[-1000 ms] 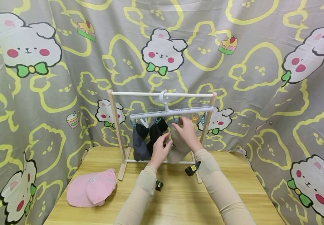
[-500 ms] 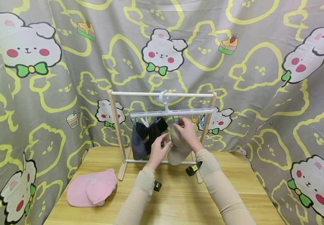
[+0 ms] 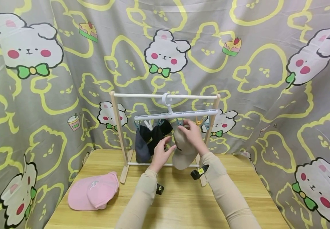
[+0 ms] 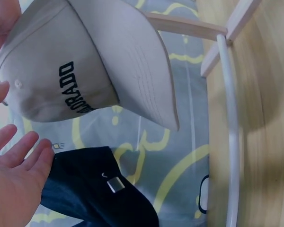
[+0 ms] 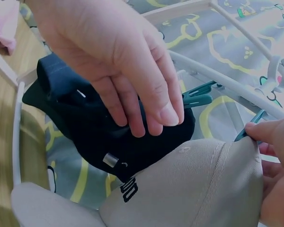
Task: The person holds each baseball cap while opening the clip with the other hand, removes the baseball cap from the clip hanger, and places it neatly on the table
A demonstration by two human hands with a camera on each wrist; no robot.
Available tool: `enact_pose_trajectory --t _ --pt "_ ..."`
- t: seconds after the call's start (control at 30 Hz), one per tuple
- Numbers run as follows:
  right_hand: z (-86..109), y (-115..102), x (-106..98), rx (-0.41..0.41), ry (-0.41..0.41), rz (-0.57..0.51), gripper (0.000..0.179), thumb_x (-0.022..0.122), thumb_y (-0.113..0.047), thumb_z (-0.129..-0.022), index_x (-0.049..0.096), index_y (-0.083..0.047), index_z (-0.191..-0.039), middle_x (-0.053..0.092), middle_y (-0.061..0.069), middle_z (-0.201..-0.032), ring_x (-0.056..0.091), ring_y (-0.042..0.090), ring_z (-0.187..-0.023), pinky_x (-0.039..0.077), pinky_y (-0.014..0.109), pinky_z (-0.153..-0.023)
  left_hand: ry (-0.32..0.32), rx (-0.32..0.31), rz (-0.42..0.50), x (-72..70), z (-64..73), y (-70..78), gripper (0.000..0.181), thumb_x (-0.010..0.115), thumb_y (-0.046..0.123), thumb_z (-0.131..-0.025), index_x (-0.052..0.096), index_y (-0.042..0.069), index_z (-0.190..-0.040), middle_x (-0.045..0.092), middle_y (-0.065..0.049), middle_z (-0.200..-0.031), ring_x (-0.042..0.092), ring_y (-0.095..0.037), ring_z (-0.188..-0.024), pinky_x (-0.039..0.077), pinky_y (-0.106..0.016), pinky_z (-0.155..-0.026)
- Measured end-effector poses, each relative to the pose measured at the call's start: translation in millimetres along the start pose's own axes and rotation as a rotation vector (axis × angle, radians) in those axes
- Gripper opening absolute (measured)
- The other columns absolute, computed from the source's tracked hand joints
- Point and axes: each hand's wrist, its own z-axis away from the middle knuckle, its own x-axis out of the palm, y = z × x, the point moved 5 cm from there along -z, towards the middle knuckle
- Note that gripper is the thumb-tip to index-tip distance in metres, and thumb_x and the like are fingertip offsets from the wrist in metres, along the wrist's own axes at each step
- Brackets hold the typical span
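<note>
Curtain (image 3: 210, 12) backs the beige cap (image 3: 183, 159), lettering (image 4: 68, 90) readable only in wrist views.

Beige cap (image 3: 183, 152), dark lettering on its front, brim pointing down, crown toward the top, just right of centre in the head frame, teal clip (image 5: 256, 117) at its upper edge, grip unclear

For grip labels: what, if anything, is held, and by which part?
The right hand holds the beige cap by the end opposite its brim; whether also the nearby teal clip is unclear. The left hand holds nothing.
</note>
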Motion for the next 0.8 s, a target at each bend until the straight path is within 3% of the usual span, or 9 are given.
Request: enact_pose_trajectory --t 0.23,0.53,0.8 --pt "0.3 -1.6 -1.8 -0.004 -0.015 0.018 0.033 0.067 -0.027 -0.092 0.062 -0.003 -0.116 0.066 0.019 -0.122 0.064 0.034 -0.114 0.050 0.048 -0.097 -0.034 -0.051 -0.028 3.1 -2.2 -2.9 0.064 0.073 0.038 -0.087 0.050 0.013 -0.141 0.055 -0.013 -0.138 0.055 -0.028 -0.124 0.053 -0.042 -0.091" --pt "1.9 -3.5 -2.5 -0.019 -0.029 0.019 0.029 0.066 -0.025 -0.092 0.062 -0.003 -0.111 0.066 0.019 -0.119 0.058 0.033 -0.119 0.044 0.050 -0.102 -0.074 -0.084 -0.022 6.0 -2.2 -4.3 0.076 0.075 0.043 -0.083 0.043 0.013 -0.146 0.048 -0.013 -0.145 0.047 -0.029 -0.135 0.042 -0.048 -0.108" --pt "3.9 -6.0 -2.4 -0.006 -0.055 -0.011 0.028 0.065 -0.022 -0.093 0.061 0.000 -0.110 0.065 0.021 -0.118 0.059 0.033 -0.117 0.044 0.049 -0.102 -0.079 -0.087 -0.039 8.1 -2.1 -3.7 0.082 0.076 0.044 -0.082 0.038 0.016 -0.149 0.047 -0.013 -0.145 0.047 -0.029 -0.133 0.041 -0.048 -0.108"
